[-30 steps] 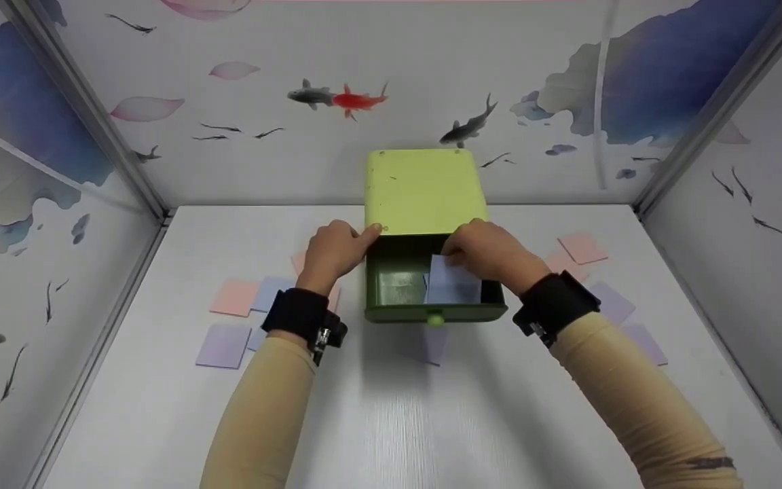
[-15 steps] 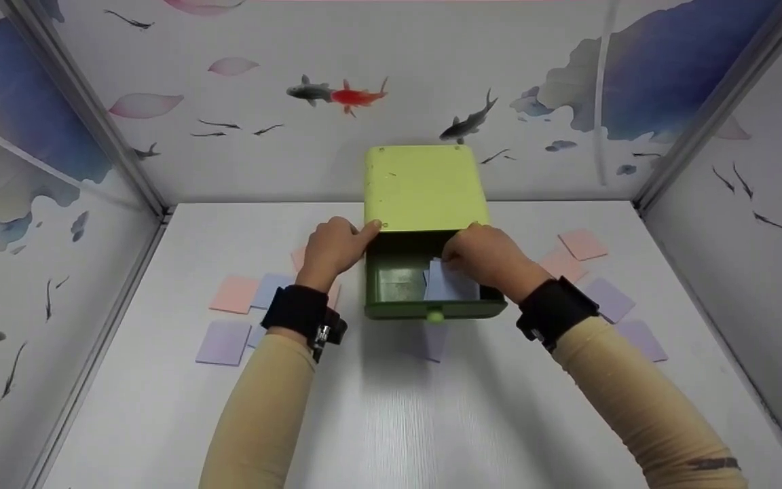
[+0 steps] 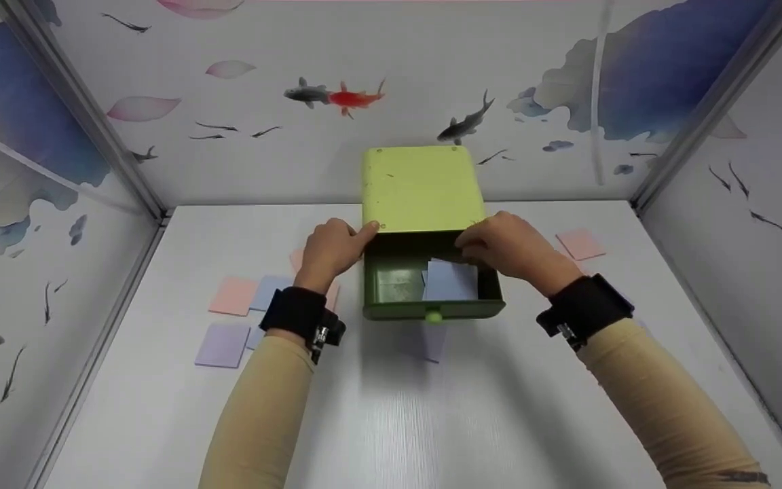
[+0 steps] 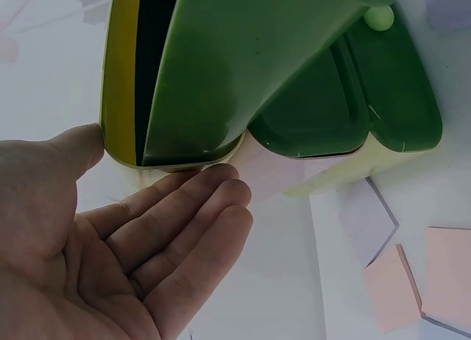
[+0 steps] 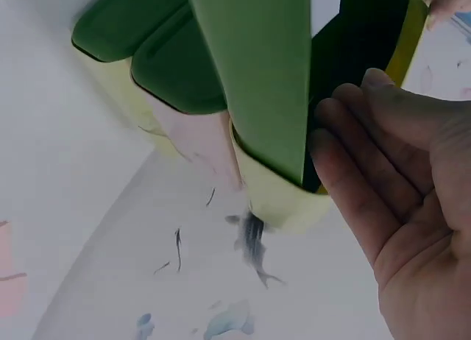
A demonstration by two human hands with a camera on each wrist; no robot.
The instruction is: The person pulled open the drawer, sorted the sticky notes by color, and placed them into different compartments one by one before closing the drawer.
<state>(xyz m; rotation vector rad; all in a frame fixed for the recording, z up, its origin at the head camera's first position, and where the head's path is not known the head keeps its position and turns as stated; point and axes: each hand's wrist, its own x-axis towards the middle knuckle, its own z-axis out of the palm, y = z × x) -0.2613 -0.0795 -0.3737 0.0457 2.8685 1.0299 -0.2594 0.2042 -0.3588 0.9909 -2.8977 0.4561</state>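
A small cabinet with a yellow-green top [image 3: 421, 187] stands against the back wall. Its uppermost dark green drawer [image 3: 398, 309] is pulled out. Several blue cards [image 3: 451, 280] lie in the drawer's right half. My left hand [image 3: 331, 252] holds the cabinet's front left corner, thumb on the top edge and fingers along the side, as the left wrist view shows. My right hand [image 3: 516, 250] hovers by the drawer's back right corner, fingers bent loosely with nothing between them. In the right wrist view its fingertips [image 5: 324, 141] are right at the drawer's side wall.
Left of the cabinet lie pink [image 3: 233, 295], blue [image 3: 271, 291] and purple cards [image 3: 220, 345] on the white table. A pink card [image 3: 580, 243] lies right. Another purple card [image 3: 434, 341] shows below the drawer front. Patterned panels [image 3: 228, 163] enclose the back and sides.
My right hand has let go of a blue card, which now lies in the drawer with the others, and has drawn back up and right. My left hand has stayed at its corner.
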